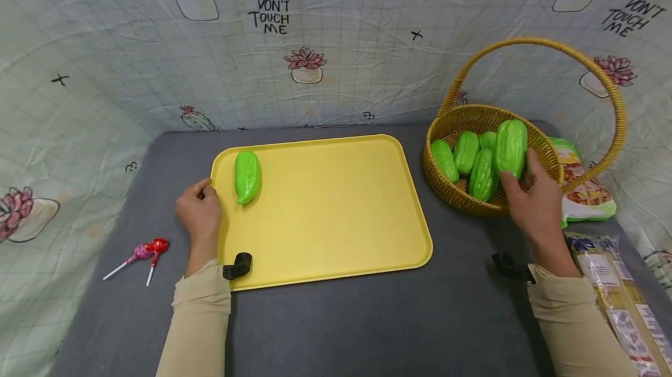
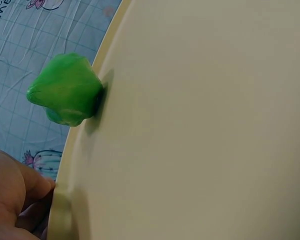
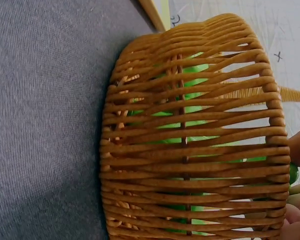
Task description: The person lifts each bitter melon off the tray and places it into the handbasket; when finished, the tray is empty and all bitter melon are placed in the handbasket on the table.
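My right hand (image 1: 538,202) pinches a glossy green bitter melon (image 1: 511,146) between thumb and fingers, raised at the right side of the wicker basket (image 1: 472,205). Several more bitter melons (image 1: 465,152) lie inside the basket; in the right wrist view its woven wall (image 3: 190,150) hides most of them. Another bitter melon (image 1: 247,177), ridged with a pointed tip, lies in the far left corner of the yellow tray (image 1: 325,208). My left hand (image 1: 200,210) holds the tray's left rim with curled fingers; in the left wrist view its fingertips (image 2: 44,189) meet the edge.
Two wrapped lollipops (image 1: 149,248) lie on the grey table (image 1: 367,324) left of the tray. A green-and-white food bag (image 1: 588,190) sits behind the basket on the right, with clear packages (image 1: 609,283) nearer the front. The basket's tall handle (image 1: 619,108) arches up and leans right.
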The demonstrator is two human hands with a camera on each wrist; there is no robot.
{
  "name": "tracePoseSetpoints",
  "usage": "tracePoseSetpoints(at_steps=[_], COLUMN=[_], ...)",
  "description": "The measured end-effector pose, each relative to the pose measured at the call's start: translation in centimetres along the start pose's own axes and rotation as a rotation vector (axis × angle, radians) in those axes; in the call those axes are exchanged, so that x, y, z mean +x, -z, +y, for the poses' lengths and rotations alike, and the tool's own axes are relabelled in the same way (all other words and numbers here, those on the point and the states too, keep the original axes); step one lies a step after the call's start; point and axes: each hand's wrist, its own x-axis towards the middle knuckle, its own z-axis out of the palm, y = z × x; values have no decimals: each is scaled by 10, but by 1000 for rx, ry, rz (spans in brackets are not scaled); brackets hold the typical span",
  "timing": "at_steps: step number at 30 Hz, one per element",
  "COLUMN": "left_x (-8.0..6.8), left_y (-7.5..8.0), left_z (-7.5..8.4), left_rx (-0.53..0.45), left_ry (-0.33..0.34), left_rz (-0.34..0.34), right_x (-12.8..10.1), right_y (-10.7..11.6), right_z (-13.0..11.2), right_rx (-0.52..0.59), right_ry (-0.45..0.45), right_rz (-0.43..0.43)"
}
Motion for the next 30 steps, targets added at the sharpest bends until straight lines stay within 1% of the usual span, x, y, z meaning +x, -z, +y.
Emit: tracePoseSetpoints(at_steps=[4, 8, 11, 15, 20, 23, 30], left_x=[-1, -1, -1, -1, -2, -2, -3], left_y=[0, 0, 0, 1, 2, 2, 2], left_z=[0, 0, 1, 2, 3, 4, 4], left_rx=[6, 2, -2, 4, 1, -1, 1], left_ry=[2, 1, 0, -7, -15, -14, -8], left_rz=[-1, 4, 8, 6, 6, 11, 6], right_x=[1, 2, 3, 2, 2, 2, 1], right_y=[2, 4, 4, 4, 4, 3, 0], right_z=[0, -1, -1, 1, 0, -2, 0], right_rx=[-65, -65, -62, -47, 12, 29, 51], right_ry=[4, 1, 13, 20, -30, -39, 30], right_rz=[-13, -36, -30, 10, 48, 71, 111])
